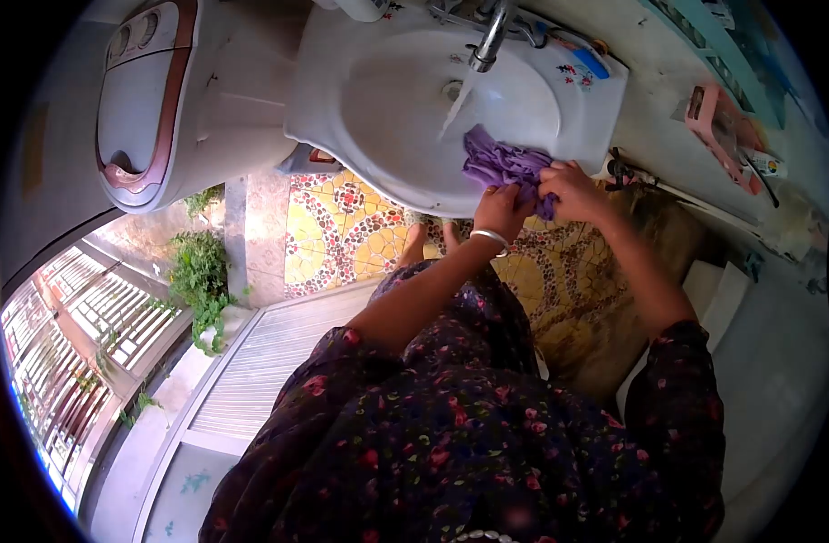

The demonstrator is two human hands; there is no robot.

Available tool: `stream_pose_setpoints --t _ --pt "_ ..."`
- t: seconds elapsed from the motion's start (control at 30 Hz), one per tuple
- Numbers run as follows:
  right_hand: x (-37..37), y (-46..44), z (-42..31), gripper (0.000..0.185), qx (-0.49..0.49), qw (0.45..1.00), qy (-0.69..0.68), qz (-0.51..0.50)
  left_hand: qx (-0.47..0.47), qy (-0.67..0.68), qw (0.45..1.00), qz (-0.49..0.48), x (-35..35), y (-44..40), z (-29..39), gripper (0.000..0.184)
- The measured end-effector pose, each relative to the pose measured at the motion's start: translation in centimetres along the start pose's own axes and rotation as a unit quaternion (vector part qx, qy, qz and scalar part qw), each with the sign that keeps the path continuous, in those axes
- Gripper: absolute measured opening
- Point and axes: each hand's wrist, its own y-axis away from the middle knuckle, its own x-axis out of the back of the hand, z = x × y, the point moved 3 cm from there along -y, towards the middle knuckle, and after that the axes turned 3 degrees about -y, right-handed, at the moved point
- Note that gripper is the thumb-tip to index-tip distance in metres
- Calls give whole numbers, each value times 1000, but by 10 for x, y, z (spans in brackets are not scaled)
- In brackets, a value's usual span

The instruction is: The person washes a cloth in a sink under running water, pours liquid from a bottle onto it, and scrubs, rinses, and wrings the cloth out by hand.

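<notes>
A bunched purple cloth (497, 159) lies over the front right rim of the white sink (378, 109), part of it inside the bowl. My left hand (503, 210), with a pale bangle at the wrist, is closed on the cloth's near edge. Close beside it, my right hand (570, 188) grips the same cloth with bent fingers. The fingertips of both hands are partly hidden by the folds. From the metal faucet (492, 41) a stream of water runs into the bowl, to the left of the cloth and apart from it.
A blue-handled brush (592, 61) rests on the sink's back right corner. On the right are a pink holder (717, 127) and a teal rack (704, 45). A washing machine (143, 100) stands at left. A ridged door panel (274, 348) is near my left side.
</notes>
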Motion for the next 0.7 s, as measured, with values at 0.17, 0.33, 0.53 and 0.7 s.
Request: stream_pose_setpoints --t 0.17,0.33,0.53,0.7 --pt "37 -18 6 31 -117 851 -403 315 -7 64 997 52 77 -67 -30 32" --pt "-33 -73 -26 35 -184 966 -158 86 2 30 998 52 140 -89 -87 35" --pt "-23 -87 -25 32 -96 823 -385 406 123 311 940 63 163 -87 -82 39" --pt "48 -48 -21 27 -33 569 -698 432 146 135 976 -88 111 -90 -58 46"
